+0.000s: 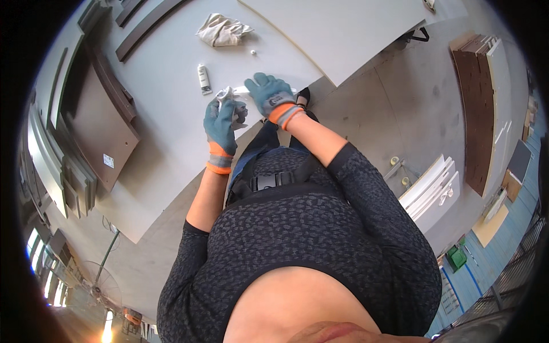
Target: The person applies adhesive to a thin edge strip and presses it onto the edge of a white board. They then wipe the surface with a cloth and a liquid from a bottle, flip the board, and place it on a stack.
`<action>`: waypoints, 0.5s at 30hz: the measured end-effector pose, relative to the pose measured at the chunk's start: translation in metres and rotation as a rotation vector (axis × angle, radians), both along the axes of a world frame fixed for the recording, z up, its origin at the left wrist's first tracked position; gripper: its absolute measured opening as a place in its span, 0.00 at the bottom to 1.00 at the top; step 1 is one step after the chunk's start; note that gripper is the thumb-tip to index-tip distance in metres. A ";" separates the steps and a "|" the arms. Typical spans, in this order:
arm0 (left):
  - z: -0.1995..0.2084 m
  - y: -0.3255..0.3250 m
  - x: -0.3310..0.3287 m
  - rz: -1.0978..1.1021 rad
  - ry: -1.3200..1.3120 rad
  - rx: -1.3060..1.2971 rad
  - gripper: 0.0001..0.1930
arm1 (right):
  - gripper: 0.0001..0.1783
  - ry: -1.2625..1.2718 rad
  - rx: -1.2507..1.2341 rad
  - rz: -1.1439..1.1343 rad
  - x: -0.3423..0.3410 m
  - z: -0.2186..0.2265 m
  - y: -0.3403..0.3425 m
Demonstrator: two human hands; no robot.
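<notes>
My left hand (219, 126), in a grey-blue work glove with an orange cuff, is closed around a crumpled white-and-grey rag (225, 94). Beside it, my gloved right hand (270, 96) has its fingers bent over a thin white strip (243, 90), whose ends show on both sides of the hand. The glove hides how firmly it is gripped. A white tube (204, 79) lies on the pale tabletop (166, 108), just beyond my left hand. Farther off rest a small white cap (253, 52) and a crumpled off-white cloth (223, 30).
Brown and grey panels (100, 126) are stacked along the left side of the table. A large white board (343, 28) lies at the far right. Across the floor at right stand a dark-brown panel stack (473, 114) and a pile of white panels (432, 191). A fan (98, 286) stands at lower left.
</notes>
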State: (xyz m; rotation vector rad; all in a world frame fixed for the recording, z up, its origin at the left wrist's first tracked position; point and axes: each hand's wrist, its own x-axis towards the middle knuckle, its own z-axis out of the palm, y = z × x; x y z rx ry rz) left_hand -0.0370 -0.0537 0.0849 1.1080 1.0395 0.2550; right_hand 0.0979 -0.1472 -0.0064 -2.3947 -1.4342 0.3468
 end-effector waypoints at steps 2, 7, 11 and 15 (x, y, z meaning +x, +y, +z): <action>-0.008 -0.009 0.000 -0.026 0.010 0.005 0.16 | 0.14 -0.040 0.019 0.020 -0.002 -0.011 0.005; -0.016 -0.024 0.012 0.086 0.097 0.010 0.13 | 0.19 -0.126 0.333 -0.022 0.009 -0.013 -0.014; -0.028 -0.051 0.029 0.081 0.099 0.141 0.13 | 0.17 0.487 0.516 -0.237 0.027 0.029 -0.063; -0.047 -0.114 0.051 -0.238 -0.004 0.503 0.23 | 0.18 1.053 0.477 -0.473 0.016 0.054 -0.113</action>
